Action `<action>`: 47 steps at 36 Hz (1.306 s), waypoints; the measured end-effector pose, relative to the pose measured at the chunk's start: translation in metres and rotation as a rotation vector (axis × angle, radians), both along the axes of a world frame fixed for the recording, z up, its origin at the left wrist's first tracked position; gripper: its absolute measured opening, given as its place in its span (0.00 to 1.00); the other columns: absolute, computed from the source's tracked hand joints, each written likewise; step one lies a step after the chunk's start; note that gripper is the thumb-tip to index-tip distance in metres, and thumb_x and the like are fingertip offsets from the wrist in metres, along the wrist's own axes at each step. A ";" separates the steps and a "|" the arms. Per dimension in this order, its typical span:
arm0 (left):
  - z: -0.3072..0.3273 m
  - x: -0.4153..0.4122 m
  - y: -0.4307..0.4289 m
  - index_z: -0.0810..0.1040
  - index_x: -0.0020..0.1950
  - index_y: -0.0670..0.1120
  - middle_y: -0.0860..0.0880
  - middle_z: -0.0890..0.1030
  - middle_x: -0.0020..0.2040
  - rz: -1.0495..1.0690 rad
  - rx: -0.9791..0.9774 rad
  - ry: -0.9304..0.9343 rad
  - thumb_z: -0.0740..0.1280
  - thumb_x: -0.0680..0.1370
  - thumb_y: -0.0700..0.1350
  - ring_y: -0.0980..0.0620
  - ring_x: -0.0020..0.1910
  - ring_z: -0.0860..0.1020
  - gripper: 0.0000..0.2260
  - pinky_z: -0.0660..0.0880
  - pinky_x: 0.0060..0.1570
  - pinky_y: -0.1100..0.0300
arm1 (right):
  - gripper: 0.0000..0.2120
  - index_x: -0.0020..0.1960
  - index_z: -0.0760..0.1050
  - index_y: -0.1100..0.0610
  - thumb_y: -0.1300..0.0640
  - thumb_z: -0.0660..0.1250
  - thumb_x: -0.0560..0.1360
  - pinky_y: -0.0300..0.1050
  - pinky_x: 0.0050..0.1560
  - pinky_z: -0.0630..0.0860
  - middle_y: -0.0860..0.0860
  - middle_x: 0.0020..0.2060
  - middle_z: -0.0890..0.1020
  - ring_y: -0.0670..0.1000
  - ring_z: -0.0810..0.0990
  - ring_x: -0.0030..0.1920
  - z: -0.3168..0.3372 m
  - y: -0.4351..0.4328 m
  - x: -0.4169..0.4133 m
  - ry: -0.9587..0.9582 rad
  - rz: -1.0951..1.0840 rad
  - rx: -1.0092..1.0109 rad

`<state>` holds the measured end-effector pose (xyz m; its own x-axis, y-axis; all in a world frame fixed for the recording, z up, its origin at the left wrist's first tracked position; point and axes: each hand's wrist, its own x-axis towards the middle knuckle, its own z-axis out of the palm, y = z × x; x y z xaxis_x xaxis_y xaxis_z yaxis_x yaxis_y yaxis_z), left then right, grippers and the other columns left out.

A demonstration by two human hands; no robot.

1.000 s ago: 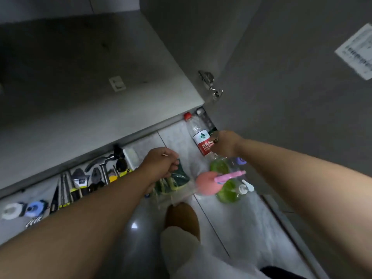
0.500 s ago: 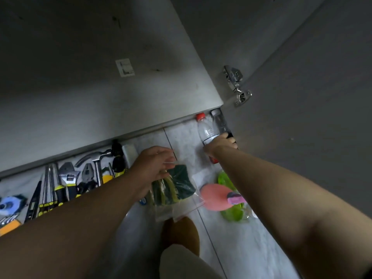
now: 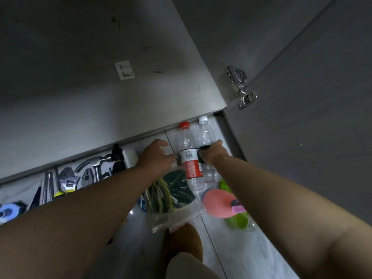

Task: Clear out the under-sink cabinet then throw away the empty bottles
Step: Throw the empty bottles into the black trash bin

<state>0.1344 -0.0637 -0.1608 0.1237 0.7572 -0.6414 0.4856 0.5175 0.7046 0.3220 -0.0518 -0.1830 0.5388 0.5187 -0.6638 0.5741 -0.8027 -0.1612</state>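
No txt fully legible. On red-cap bottle (image 3: pixel 190 158): white & red label w/ barcode, print too small to read. On white-cap bottle (image 3: pixel 205 135): dark band, no readable txt. On cabinet floor (image 3: pixel 80 101): white sticker (image 3: pixel 124 70) w/ dark print, blurred. On wrench (image 3: pixel 68 183): dark tag w/ pale lettering, illegible.

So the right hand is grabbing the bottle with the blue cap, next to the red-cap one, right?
Not quite: the cap is white, not blue. The head view shows the right hand gripping the bottle with the white cap, and it is right next to the red-cap bottle, just as you said.
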 end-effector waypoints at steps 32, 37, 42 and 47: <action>0.027 -0.080 -0.032 0.81 0.60 0.41 0.39 0.85 0.46 0.118 -0.567 -0.447 0.78 0.66 0.59 0.44 0.39 0.84 0.30 0.81 0.43 0.52 | 0.41 0.74 0.60 0.56 0.47 0.77 0.69 0.52 0.62 0.76 0.58 0.64 0.72 0.60 0.74 0.64 0.007 -0.018 -0.051 0.147 0.176 -0.019; 0.027 -0.094 -0.034 0.82 0.58 0.40 0.39 0.85 0.47 0.119 -0.601 -0.494 0.80 0.61 0.58 0.43 0.41 0.82 0.31 0.78 0.46 0.51 | 0.39 0.72 0.63 0.60 0.46 0.77 0.70 0.46 0.44 0.77 0.56 0.55 0.76 0.55 0.77 0.53 -0.003 -0.018 -0.057 0.101 0.134 -0.012; 0.039 -0.091 -0.040 0.83 0.58 0.40 0.39 0.85 0.48 0.073 -0.615 -0.483 0.77 0.68 0.58 0.44 0.40 0.83 0.27 0.81 0.41 0.55 | 0.27 0.65 0.72 0.62 0.49 0.73 0.72 0.49 0.48 0.80 0.59 0.51 0.81 0.59 0.82 0.50 0.024 -0.017 -0.048 0.197 0.040 0.012; 0.073 -0.078 -0.054 0.81 0.62 0.36 0.39 0.84 0.49 0.033 -0.619 -0.534 0.74 0.73 0.60 0.44 0.41 0.83 0.30 0.81 0.45 0.53 | 0.18 0.57 0.72 0.57 0.44 0.67 0.76 0.47 0.43 0.75 0.60 0.51 0.80 0.59 0.79 0.45 0.079 -0.026 -0.039 0.382 -0.166 -0.009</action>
